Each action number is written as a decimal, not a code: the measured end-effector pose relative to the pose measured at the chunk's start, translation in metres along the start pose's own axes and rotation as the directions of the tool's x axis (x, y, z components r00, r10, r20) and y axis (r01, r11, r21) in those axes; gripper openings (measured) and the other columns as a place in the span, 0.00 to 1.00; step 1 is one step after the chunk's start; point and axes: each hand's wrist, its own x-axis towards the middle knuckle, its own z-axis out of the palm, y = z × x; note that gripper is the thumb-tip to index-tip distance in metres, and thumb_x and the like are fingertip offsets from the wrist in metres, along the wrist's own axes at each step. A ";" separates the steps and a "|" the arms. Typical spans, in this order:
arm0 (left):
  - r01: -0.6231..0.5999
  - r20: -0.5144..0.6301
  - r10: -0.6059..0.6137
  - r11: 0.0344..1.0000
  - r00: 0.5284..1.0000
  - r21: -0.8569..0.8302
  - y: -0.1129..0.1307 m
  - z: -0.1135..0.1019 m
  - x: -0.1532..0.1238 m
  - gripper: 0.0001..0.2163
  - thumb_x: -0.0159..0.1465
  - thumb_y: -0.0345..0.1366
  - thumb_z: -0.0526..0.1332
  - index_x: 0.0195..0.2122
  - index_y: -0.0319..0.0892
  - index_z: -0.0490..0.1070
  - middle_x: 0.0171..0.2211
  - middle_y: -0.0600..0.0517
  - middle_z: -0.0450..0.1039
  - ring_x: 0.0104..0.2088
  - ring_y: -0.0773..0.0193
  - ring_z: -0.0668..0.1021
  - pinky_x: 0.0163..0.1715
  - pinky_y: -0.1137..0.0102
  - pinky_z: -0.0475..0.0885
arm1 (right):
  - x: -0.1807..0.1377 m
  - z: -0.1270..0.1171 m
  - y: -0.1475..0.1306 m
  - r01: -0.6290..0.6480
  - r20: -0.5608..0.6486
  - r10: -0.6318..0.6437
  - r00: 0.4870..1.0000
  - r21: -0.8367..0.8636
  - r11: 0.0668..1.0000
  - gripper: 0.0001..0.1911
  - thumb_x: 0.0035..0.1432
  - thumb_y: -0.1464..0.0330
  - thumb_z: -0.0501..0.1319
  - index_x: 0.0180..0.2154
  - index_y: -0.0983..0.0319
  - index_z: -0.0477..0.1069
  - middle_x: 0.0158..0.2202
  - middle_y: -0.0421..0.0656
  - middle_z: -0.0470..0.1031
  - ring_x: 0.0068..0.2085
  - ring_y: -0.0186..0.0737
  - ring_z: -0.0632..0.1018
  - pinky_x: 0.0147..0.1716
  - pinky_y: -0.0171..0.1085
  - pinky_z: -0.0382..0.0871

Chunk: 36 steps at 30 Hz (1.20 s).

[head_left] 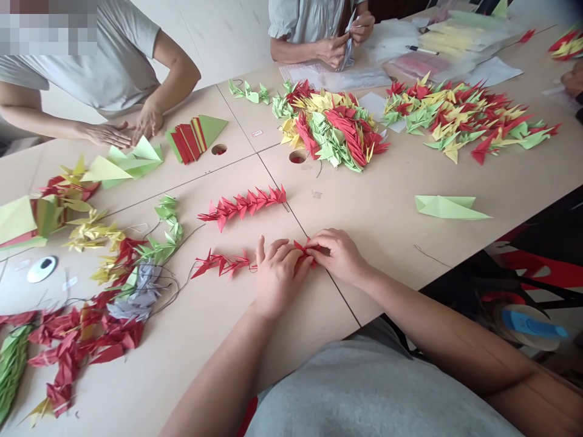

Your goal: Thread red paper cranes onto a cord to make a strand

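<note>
Both my hands meet over a red paper crane [303,250] at the near edge of the table. My right hand [339,255] pinches its right end between thumb and fingers. Closed over its left part is my left hand [280,267], little of the paper showing beneath. To the left lies a short string of red cranes [223,264], its dark cord running off left; whether it joins the crane in my hands is hidden. Just beyond my hands rests a tight row of red cranes [246,205].
Strung cranes in red, yellow, green and grey [141,291] spread on the left. A crane heap [337,124] and loose cranes [460,115] lie farther back. Green folded paper [449,206] and a needle [430,255] are at right. Two people work across the table [387,182].
</note>
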 end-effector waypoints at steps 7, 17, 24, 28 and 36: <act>0.035 -0.021 -0.035 0.999 0.999 0.003 0.003 0.001 0.001 0.07 0.65 0.36 0.59 0.31 0.45 0.74 0.33 0.54 0.79 0.47 0.57 0.76 0.64 0.47 0.47 | -0.001 0.000 0.001 0.017 0.005 -0.017 1.000 -0.002 1.000 0.03 0.56 0.72 0.64 0.32 0.59 0.76 0.33 0.41 0.79 0.36 0.40 0.77 0.38 0.40 0.66; 0.036 -0.052 -0.034 0.999 0.998 0.029 0.004 0.005 0.002 0.06 0.63 0.33 0.59 0.29 0.45 0.73 0.32 0.53 0.79 0.45 0.58 0.77 0.63 0.49 0.50 | -0.002 0.001 0.002 0.022 0.019 -0.021 1.000 -0.022 1.000 0.03 0.58 0.70 0.63 0.32 0.58 0.75 0.33 0.41 0.79 0.35 0.39 0.77 0.37 0.40 0.66; 0.019 -0.068 -0.018 1.000 0.998 0.013 0.003 0.006 0.003 0.06 0.62 0.31 0.60 0.28 0.44 0.72 0.31 0.55 0.79 0.43 0.59 0.78 0.63 0.50 0.50 | 0.001 0.002 0.000 -0.008 0.027 0.008 1.000 -0.025 1.000 0.05 0.58 0.71 0.61 0.31 0.59 0.75 0.32 0.41 0.79 0.34 0.38 0.77 0.36 0.39 0.65; 0.026 -0.073 -0.024 1.000 0.997 0.014 0.003 0.007 0.003 0.05 0.62 0.31 0.60 0.28 0.44 0.72 0.31 0.55 0.79 0.44 0.58 0.78 0.62 0.49 0.50 | 0.001 0.002 0.000 -0.003 0.015 0.004 1.000 -0.017 1.000 0.05 0.58 0.72 0.62 0.31 0.59 0.75 0.32 0.41 0.79 0.34 0.38 0.77 0.37 0.39 0.65; 0.112 -0.075 -0.111 0.994 0.991 0.009 0.005 0.007 0.003 0.07 0.64 0.34 0.59 0.29 0.45 0.72 0.30 0.54 0.79 0.46 0.57 0.78 0.62 0.48 0.49 | 0.000 0.002 0.000 -0.018 -0.002 0.018 1.000 -0.006 1.000 0.05 0.57 0.72 0.61 0.29 0.60 0.73 0.30 0.40 0.77 0.32 0.37 0.76 0.35 0.39 0.65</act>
